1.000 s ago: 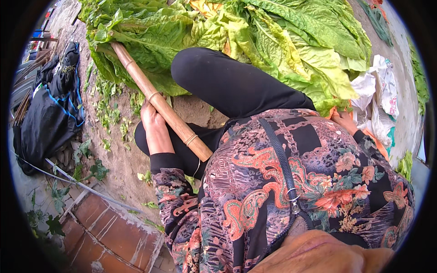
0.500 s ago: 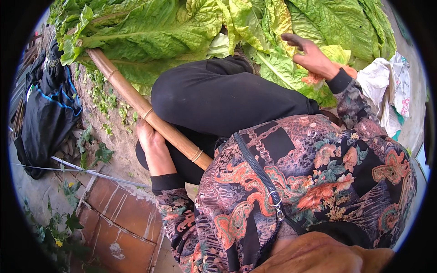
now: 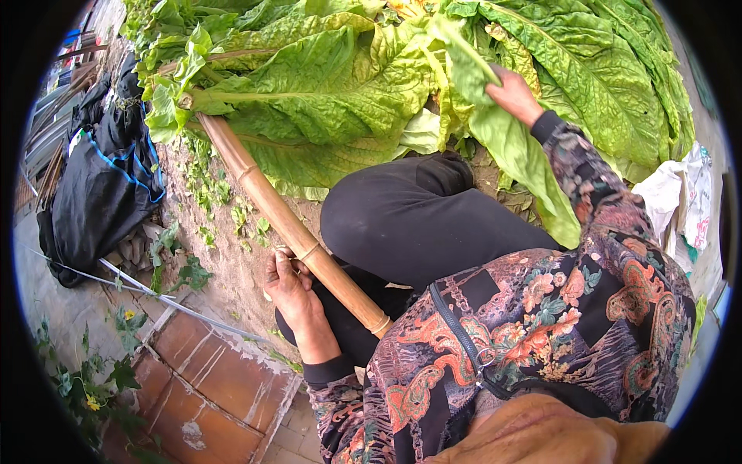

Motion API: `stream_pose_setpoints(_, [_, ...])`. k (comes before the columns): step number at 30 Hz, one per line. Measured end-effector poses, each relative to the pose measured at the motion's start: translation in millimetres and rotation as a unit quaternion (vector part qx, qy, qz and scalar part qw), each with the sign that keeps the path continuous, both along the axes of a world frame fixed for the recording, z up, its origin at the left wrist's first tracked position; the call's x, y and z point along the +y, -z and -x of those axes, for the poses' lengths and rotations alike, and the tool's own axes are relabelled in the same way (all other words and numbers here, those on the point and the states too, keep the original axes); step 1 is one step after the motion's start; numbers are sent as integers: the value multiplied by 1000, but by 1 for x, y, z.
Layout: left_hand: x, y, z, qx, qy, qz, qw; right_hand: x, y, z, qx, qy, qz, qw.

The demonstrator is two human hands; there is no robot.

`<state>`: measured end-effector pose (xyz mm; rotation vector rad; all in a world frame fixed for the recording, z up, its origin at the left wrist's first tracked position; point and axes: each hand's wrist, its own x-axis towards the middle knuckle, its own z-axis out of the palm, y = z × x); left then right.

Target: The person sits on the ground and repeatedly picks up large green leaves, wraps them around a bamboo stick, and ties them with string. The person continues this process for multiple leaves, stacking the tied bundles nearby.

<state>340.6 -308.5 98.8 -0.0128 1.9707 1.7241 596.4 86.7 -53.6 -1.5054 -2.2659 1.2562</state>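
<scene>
A long bamboo pole (image 3: 277,213) runs from my lap up into a heap of big green leaves (image 3: 332,93). My left hand (image 3: 288,284) grips the pole near its lower end, beside my black-trousered knee (image 3: 402,224). My right hand (image 3: 512,93) is stretched forward over the heap, closed on one large leaf (image 3: 519,155) that hangs down from it toward my knee. Patterned floral sleeves cover both forearms.
A black bag with blue straps (image 3: 104,185) lies on the ground at the left. Worn red tiles (image 3: 209,379) and small weeds sit at the lower left. White cloth or plastic (image 3: 680,201) lies at the right. Bare earth with leaf scraps lies beside the pole.
My right hand has come out from my side, reached forward to the heap and lifted a leaf. The view has tilted down a little; my left hand stays on the pole.
</scene>
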Motion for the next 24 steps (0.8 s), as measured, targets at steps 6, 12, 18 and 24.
stream_pose_setpoints(6, [8,-17,-19,-39,-37,-18,998,7,51,87,-275,85,-88,954])
stream_pose_setpoints(12, [14,-14,-10,-65,-48,-3,997,7,83,69,-299,133,-105,939])
stream_pose_setpoints(18, [17,-10,-1,-139,-38,-74,987,78,72,-17,-64,96,-21,993])
stream_pose_setpoints(24, [7,43,27,-244,-46,-178,952,103,-89,-112,39,-86,93,991])
